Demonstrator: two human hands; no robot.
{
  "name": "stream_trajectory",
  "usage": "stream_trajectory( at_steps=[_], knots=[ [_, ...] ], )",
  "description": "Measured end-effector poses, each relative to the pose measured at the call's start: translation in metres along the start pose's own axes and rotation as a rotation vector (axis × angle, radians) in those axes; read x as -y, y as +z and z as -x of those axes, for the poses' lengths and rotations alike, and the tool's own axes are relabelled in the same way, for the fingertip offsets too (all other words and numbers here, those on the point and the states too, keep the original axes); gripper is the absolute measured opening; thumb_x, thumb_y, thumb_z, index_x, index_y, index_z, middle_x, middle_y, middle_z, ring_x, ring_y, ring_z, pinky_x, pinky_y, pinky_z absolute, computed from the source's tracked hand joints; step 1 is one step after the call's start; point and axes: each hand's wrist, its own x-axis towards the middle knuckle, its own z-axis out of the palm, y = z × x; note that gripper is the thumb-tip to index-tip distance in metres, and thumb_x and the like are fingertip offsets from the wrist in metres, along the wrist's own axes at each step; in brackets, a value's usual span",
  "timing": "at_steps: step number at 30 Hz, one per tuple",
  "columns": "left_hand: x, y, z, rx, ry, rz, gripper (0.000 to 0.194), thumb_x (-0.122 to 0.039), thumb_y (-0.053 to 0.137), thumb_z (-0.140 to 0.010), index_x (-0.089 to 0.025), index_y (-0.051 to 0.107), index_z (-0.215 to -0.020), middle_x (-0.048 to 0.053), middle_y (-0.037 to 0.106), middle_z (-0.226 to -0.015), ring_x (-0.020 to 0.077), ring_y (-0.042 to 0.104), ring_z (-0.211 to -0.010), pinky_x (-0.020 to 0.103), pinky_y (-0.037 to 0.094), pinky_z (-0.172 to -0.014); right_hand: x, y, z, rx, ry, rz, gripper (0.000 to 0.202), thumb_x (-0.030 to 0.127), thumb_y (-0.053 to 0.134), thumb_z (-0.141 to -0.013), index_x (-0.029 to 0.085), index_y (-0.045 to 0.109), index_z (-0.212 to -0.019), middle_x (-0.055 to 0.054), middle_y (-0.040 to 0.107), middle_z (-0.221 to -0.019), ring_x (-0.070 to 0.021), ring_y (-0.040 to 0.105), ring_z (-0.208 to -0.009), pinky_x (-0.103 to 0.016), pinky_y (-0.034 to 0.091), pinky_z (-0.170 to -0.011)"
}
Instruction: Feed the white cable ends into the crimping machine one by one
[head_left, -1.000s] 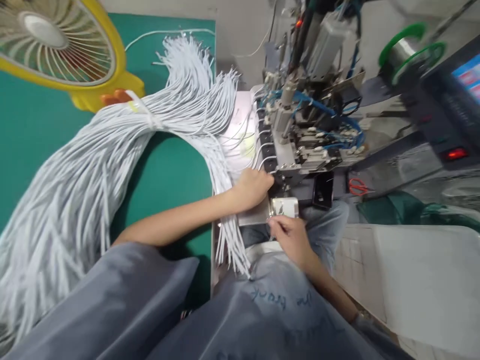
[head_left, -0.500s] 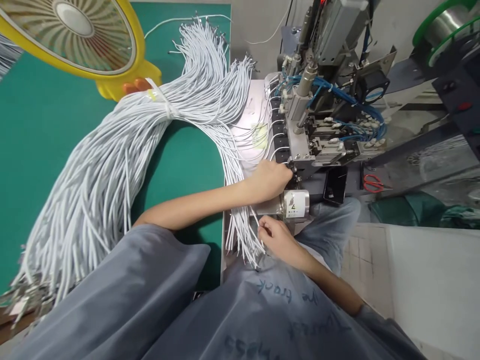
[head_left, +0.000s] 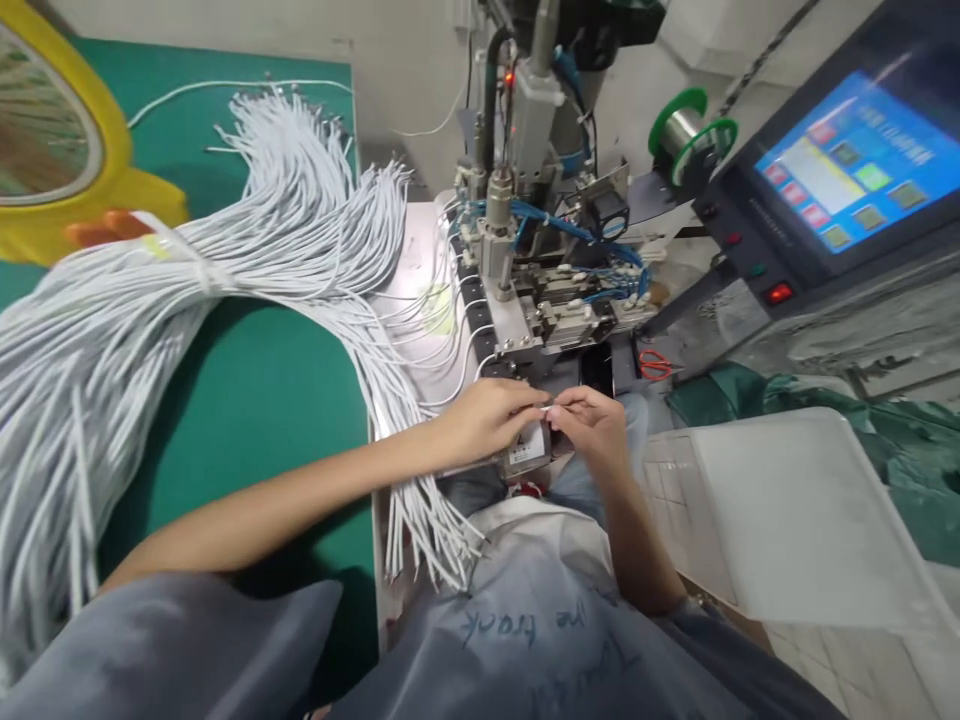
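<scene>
Green table [head_left: 292,390] left, thick white cable bundle [head_left: 277,250] across it, grey metal machine [head_left: 511,315] to its right, yellow plastic fan [head_left: 146,200] far left, left forearm [head_left: 300,500] over near strands [head_left: 424,530], left hand [head_left: 480,415] and right hand [head_left: 600,430] pinching a thin white cable end [head_left: 547,409] near the machine.

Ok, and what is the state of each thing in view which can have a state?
Left hand, pinching a thin white cable
Right hand, pinching the same thin white cable
Cable bundle, tied with a white band
Screen, lit
Red switch, lit
Phone, dark
Wire spool, loaded
Fan, partly out of view; cannot tell whether it spins
Red scissors, too small to tell if open
</scene>
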Motion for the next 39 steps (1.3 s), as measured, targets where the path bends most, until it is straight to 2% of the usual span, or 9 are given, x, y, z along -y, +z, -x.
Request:
stream_trajectory(
  at_steps=[3,7,13,19,22,28,32,36,39],
  knots=[
    [0.003,-0.003,-0.003,-0.076,0.044,0.062,0.022,-0.019,0.043,-0.091,-0.014,0.065,-0.089,0.003,0.066,-0.076,0.011,0.059,-0.068,0.019,0.042,-0.063,0.001,0.002,-0.008,0.056,0.013,-0.176,0.019,0.032,0.067,-0.07,0.016,0.061,-0.08,-0.001,0.063,-0.067,-0.0118,0.057,-0.057,-0.026,0.047,-0.057],
    [0.001,-0.006,-0.003,-0.149,0.018,0.09,0.021,-0.018,0.047,-0.089,-0.015,0.065,-0.078,0.001,0.063,-0.068,0.0085,0.055,-0.059,0.018,0.041,-0.058,-0.003,0.008,-0.015,0.102,-0.128,-0.197,0.013,0.03,0.063,-0.076,0.017,0.064,-0.078,-0.002,0.059,-0.076,-0.009,0.053,-0.055,-0.024,0.044,-0.053],
    [0.002,-0.007,-0.003,-0.116,0.019,0.122,0.02,-0.018,0.046,-0.089,-0.013,0.065,-0.087,0.004,0.06,-0.073,0.0105,0.054,-0.067,0.02,0.042,-0.061,-0.004,0.014,-0.016,-0.062,-0.401,0.052,0.011,0.023,0.058,-0.081,0.017,0.067,-0.076,-0.002,0.055,-0.071,-0.0117,0.051,-0.064,-0.024,0.038,-0.054],
    [0.004,-0.011,-0.003,-0.028,0.063,0.003,0.026,-0.013,0.04,-0.088,-0.012,0.066,-0.087,0.005,0.056,-0.073,0.0119,0.052,-0.068,0.022,0.039,-0.059,0.007,-0.002,-0.019,0.043,-0.363,0.285,0.016,0.025,0.059,-0.078,0.015,0.067,-0.069,0.004,0.039,-0.051,-0.0074,0.033,-0.047,-0.023,0.03,-0.047],
    [0.005,-0.01,-0.002,-0.04,0.093,-0.057,0.026,-0.015,0.039,-0.089,-0.012,0.065,-0.088,0.004,0.055,-0.074,0.0117,0.051,-0.067,0.022,0.038,-0.058,0.012,-0.003,-0.022,0.075,-0.328,0.262,0.017,0.025,0.06,-0.076,0.015,0.066,-0.064,0.005,0.034,-0.047,-0.0069,0.03,-0.045,-0.023,0.029,-0.046],
    [0.004,-0.003,-0.001,-0.188,0.087,-0.009,0.02,-0.017,0.046,-0.088,-0.012,0.065,-0.084,0.002,0.055,-0.066,0.0094,0.049,-0.06,0.02,0.037,-0.054,-0.002,0.019,-0.016,-0.109,-0.264,0.064,0.022,0.031,0.059,-0.078,0.014,0.068,-0.067,0.001,0.048,-0.055,-0.0086,0.038,-0.049,-0.023,0.031,-0.046],
    [0.003,-0.001,-0.001,-0.224,0.054,0.033,0.018,-0.017,0.048,-0.087,-0.013,0.066,-0.083,0.002,0.056,-0.066,0.0097,0.05,-0.06,0.02,0.039,-0.055,-0.004,0.025,-0.012,-0.209,-0.287,0.119,0.022,0.031,0.058,-0.08,0.015,0.068,-0.069,-0.002,0.055,-0.06,-0.0111,0.046,-0.055,-0.024,0.036,-0.051],
    [0.004,-0.003,-0.002,-0.199,-0.005,0.125,0.018,-0.016,0.048,-0.087,-0.015,0.066,-0.086,0.002,0.059,-0.07,0.0099,0.054,-0.063,0.02,0.041,-0.058,0.003,0.016,-0.017,-0.085,-0.27,0.087,0.018,0.028,0.059,-0.078,0.015,0.068,-0.071,-0.004,0.063,-0.068,-0.0132,0.054,-0.06,-0.025,0.042,-0.055],
    [0.005,-0.005,-0.003,-0.155,-0.013,0.135,0.02,-0.016,0.045,-0.088,-0.015,0.066,-0.088,0.002,0.06,-0.072,0.01,0.055,-0.065,0.02,0.041,-0.059,0.009,0.007,-0.023,0.021,-0.279,0.106,0.018,0.028,0.058,-0.077,0.014,0.068,-0.07,-0.003,0.062,-0.065,-0.0116,0.051,-0.055,-0.023,0.039,-0.05]
  ],
)
